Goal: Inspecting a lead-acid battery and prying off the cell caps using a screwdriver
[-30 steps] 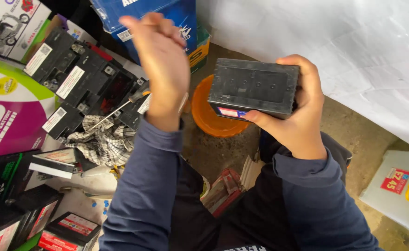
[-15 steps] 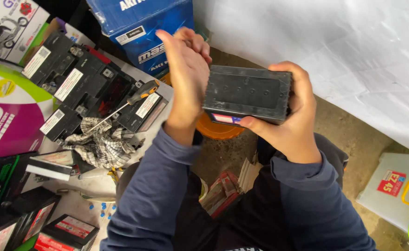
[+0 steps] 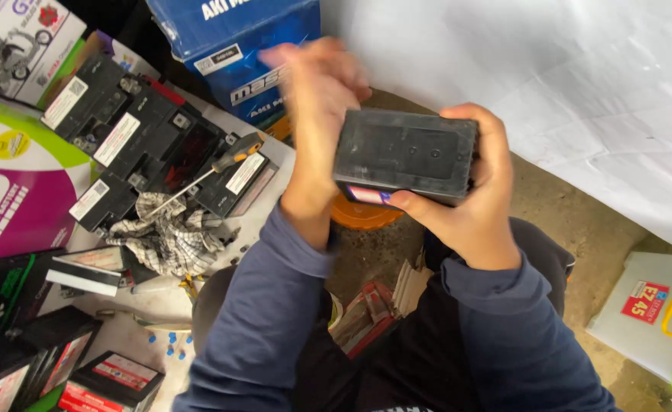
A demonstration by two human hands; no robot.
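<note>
right hand (image 3: pixel 482 200) grips black battery (image 3: pixel 404 155) | left hand (image 3: pixel 317 114) beside, blurred

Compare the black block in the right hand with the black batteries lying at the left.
The held block is lifted in the right hand, its facing side plain; the lying batteries rest in a row and carry white labels. A screwdriver lies across the batteries, none on the block. Both are dark, boxy cases.

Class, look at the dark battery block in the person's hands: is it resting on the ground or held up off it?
Held up. The right hand wraps the battery block from the side, above the orange lid; the blurred left hand is beside it.
</note>
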